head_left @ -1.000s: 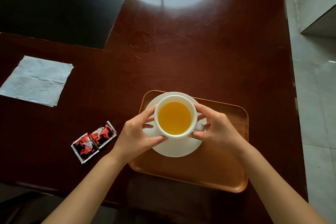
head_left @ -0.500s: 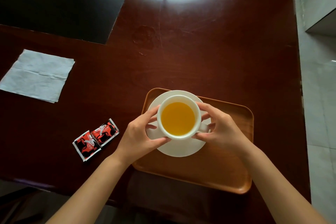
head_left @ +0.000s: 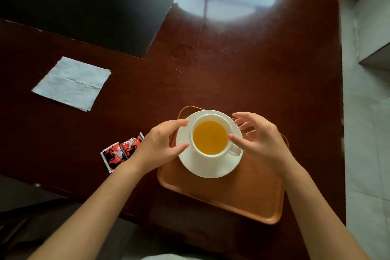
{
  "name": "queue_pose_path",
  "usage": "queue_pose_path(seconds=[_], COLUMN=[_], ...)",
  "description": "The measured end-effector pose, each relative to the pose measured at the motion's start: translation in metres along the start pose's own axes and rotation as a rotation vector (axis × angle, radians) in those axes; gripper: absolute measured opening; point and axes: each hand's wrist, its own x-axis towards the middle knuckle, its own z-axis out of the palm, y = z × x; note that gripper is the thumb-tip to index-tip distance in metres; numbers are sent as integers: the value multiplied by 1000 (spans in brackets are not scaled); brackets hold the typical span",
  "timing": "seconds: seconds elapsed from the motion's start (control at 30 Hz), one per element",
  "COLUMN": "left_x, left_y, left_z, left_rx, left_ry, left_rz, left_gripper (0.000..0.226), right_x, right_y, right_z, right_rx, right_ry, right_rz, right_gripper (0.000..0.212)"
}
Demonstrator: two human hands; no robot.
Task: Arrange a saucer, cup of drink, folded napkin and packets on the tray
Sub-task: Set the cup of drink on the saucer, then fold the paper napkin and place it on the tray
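Observation:
A white cup [head_left: 211, 139] full of yellow-orange drink stands on a white saucer [head_left: 209, 164] at the far left part of the wooden tray [head_left: 232, 198]. My left hand [head_left: 160, 145] hovers just left of the cup, fingers apart, holding nothing. My right hand [head_left: 257, 137] is just right of the cup, fingers spread, its thumb tip near the rim above the handle. Two red and black packets [head_left: 118, 154] lie on the table left of the tray, partly hidden by my left wrist. A white folded napkin [head_left: 71, 83] lies flat farther left and back.
The dark glossy wooden table [head_left: 263, 69] ends at the right, where a pale tiled floor [head_left: 363, 154] shows. A black panel [head_left: 88, 2] covers the far left corner. The near half of the tray is bare.
Both hands have let go of the cup and opened, drawing a little away from it to either side. The cup now rests on the saucer.

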Motion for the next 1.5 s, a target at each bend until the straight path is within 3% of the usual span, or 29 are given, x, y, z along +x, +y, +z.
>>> queue_pose_path(seconds=[0.2, 0.47, 0.67, 1.07, 1.5], left_x=[-8, -35, -64, -98, -58], left_y=[25, 13, -33, -152, -204], left_z=[-38, -101, -151, -264, -280], left_rx=[185, 368, 491, 724, 756], left_ry=[104, 206, 230, 79, -47], left_rz=[-39, -111, -118, -88, -150], left_gripper=[19, 30, 41, 47, 42], right_x=[21, 54, 69, 93, 150], right_y=[-66, -144, -192, -285, -277], right_z=[26, 67, 114, 235, 256], right_rx=[-260, -351, -419, -597, -690], right_ry=[70, 23, -4, -1, -52], right_rz=[-142, -256, -276, -31, -12], right_gripper=[34, 35, 42, 34, 31])
